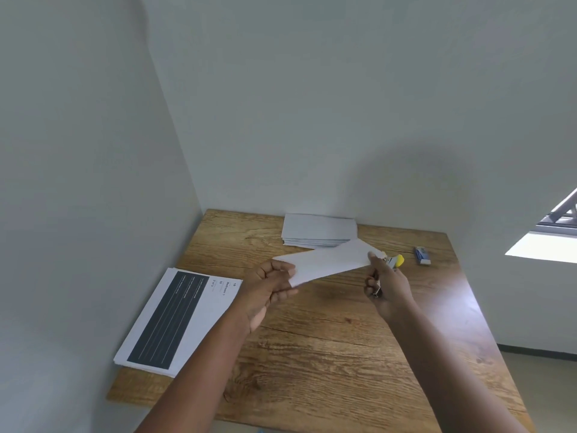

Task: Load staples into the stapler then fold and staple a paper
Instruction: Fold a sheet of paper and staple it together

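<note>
A folded white paper (331,260) hangs above the wooden table (327,354), slanting up to the right. My left hand (271,285) pinches its lower left end. My right hand (385,285) grips a small stapler (394,261) with a yellow tip and metal parts, and the stapler's mouth sits at the paper's right end. The thumb of that hand presses on the paper's right edge. Most of the stapler's body is hidden inside my fist.
A stack of folded white papers (318,231) lies at the table's back edge by the wall. A pile of printed sheets with a dark block (175,320) lies at the left edge. A small blue and white staple box (422,255) rests at the back right.
</note>
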